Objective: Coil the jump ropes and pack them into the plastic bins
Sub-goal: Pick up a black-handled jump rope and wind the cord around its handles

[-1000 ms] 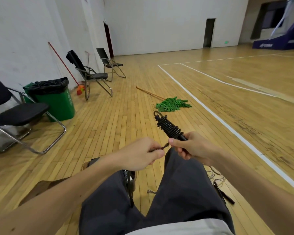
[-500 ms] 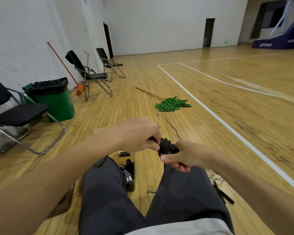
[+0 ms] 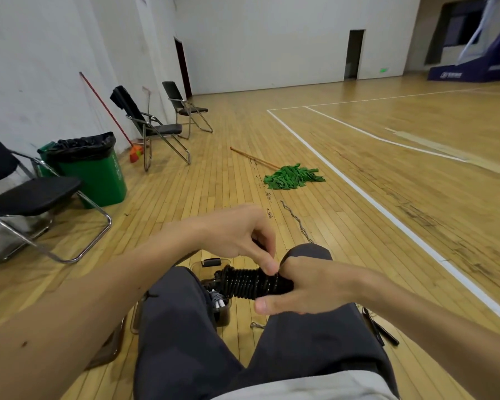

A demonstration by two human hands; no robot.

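- Two bare hands are meeting above the lap of a seated person in dark grey trousers, working on one coiled jump rope (image 3: 244, 281) — a black bundle wound tight with wraps.
- Right hand (image 3: 309, 287) is gripping one end of the bundle, with its fingers curled round it and the thumb stretching along the near side.
- Left hand (image 3: 234, 235) is reaching over from above, its fingertips (image 3: 270, 267) bending down and pinching at the wraps just beside the right hand.
- The bundle is lying roughly level in the air between the knees, over a clear plastic bin (image 3: 224, 316) that is standing on the wooden floor (image 3: 214, 197) between the legs; more rope gear is showing inside it.
- A second jump rope (image 3: 383, 332) with black handles is lying on the floor beside the right leg, and a thin grey cord (image 3: 296, 220) is trailing beyond the right knee.
- Further off — a green mop (image 3: 293, 177) is lying flat near a white court line (image 3: 358, 186).
- A green rubbish bin (image 3: 98, 174) lined with a black bag is standing by the left wall, beside a black folding chair (image 3: 32, 194).
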